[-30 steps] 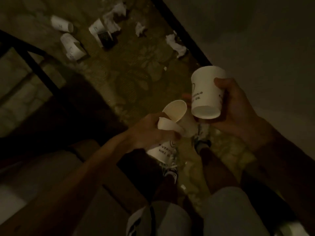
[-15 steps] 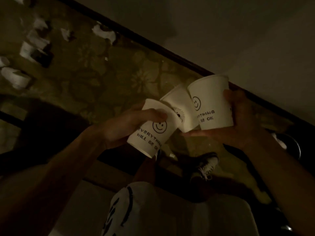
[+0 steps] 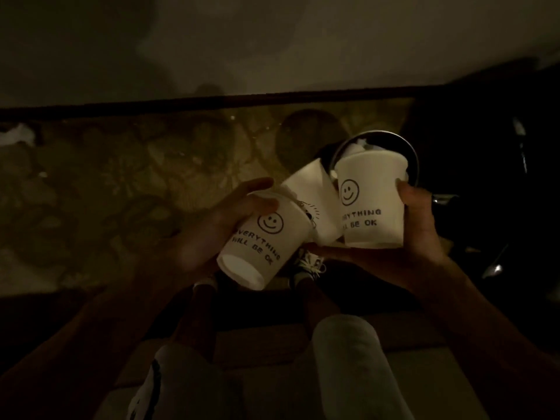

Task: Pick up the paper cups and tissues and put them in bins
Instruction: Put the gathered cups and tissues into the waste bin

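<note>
Both cups have swung round to the bin [image 3: 414,165], now showing just behind the right cup [image 3: 374,204]. Left hand [image 3: 209,234] wraps the tilted left cup [image 3: 257,250]; right hand [image 3: 422,234] clasps the right cup upright. Middle cup [image 3: 312,198] is wedged between them, holder unclear. Tissue [image 3: 16,134] lies far left.
</note>
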